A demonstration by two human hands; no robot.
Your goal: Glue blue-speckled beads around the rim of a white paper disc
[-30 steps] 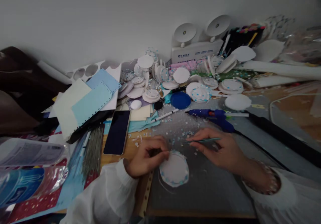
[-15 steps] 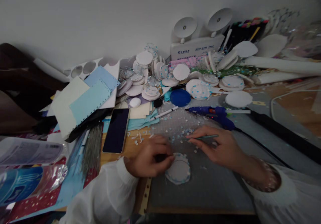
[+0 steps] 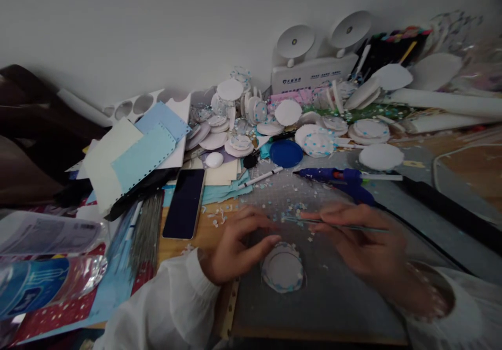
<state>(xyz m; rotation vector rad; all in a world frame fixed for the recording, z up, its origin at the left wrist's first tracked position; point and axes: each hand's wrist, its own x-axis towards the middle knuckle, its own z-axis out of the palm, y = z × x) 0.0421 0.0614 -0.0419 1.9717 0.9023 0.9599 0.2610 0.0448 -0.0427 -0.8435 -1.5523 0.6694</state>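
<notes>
A white foam disc (image 3: 283, 268) with small blue dots round its rim lies on the grey cutting mat (image 3: 333, 297). My left hand (image 3: 239, 245) rests just left of it, thumb and fingers touching its upper left edge. My right hand (image 3: 363, 240) hovers above and right of the disc and pinches thin tweezers (image 3: 333, 226), their tip pointing left over scattered paper bits (image 3: 290, 209). Both wrists are in white sleeves.
A black phone (image 3: 184, 202) lies left of the mat, a blue glue gun (image 3: 341, 178) and a white pen (image 3: 261, 178) behind it. Beyond are a blue lid (image 3: 286, 153), heaps of white discs (image 3: 317, 143), blue and cream paper sheets (image 3: 133, 159) and a white twin-lamp box (image 3: 314, 72).
The disc has shifted slightly right and nearer on the mat. My left hand opened its pinch and now rests beside the disc. My right hand moved right with the tweezers.
</notes>
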